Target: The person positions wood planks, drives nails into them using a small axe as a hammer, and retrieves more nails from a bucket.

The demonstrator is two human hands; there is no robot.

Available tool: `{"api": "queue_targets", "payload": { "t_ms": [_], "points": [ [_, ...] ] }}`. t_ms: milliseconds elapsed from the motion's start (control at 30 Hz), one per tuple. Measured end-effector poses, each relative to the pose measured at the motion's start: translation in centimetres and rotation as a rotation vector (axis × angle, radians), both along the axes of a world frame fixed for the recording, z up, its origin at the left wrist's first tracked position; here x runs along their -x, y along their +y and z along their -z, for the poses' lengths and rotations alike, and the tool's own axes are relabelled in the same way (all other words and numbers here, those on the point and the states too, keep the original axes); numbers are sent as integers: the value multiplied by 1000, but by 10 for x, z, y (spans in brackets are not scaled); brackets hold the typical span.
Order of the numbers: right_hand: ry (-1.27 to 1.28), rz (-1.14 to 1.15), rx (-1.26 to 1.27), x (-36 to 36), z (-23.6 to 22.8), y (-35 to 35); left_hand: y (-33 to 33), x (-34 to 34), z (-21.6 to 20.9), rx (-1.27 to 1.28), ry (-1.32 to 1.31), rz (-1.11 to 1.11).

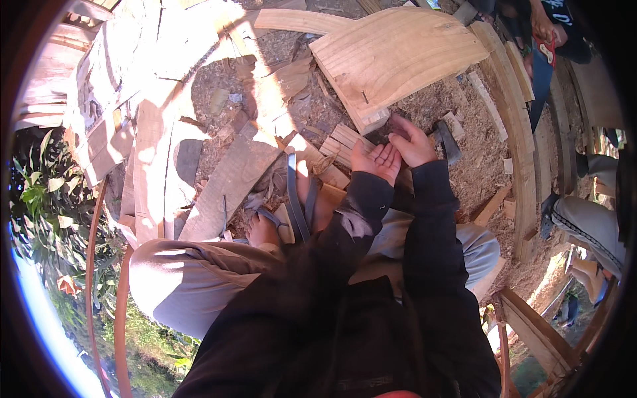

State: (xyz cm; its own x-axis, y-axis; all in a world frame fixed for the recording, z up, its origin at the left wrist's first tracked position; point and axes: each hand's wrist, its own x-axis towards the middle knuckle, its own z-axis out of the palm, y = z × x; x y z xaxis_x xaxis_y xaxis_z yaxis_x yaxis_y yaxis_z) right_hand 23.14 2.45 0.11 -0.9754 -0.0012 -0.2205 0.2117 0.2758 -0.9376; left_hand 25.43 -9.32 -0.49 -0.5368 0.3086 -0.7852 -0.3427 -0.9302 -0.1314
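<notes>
My left hand point(376, 161) is held palm up with its fingers loosely curled. Whether anything small lies in it I cannot make out. Right beside it, my right hand point(414, 144) has its thumb and forefinger stretched apart, with the other fingers partly hidden. Both hands are close to the near corner of a broad wooden board point(398, 56), from whose surface a nail point(364, 97) sticks up. Under the left hand lie small wooden blocks point(342, 142). A dark metal tool head point(448, 142), like that of a hammer or hatchet, rests just right of my right hand.
A long beam point(514, 132) runs along the right side over sawdust. At the upper right a person's hand point(543, 30) is by a handsaw point(542, 86) with a red handle. Planks point(229, 179) and scraps lie left of my feet; leafy plants point(50, 192) grow at far left.
</notes>
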Motion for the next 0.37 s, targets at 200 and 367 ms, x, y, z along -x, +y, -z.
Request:
{"api": "queue_targets", "payload": {
  "t_ms": [200, 367],
  "points": [
    [260, 599, -450, -37, -4, 12, 37, 10, 6, -583, 199, -379],
    [-334, 895, 362, -91, 50, 53, 28, 35, 8, -524, 184, -531]
  ]
}}
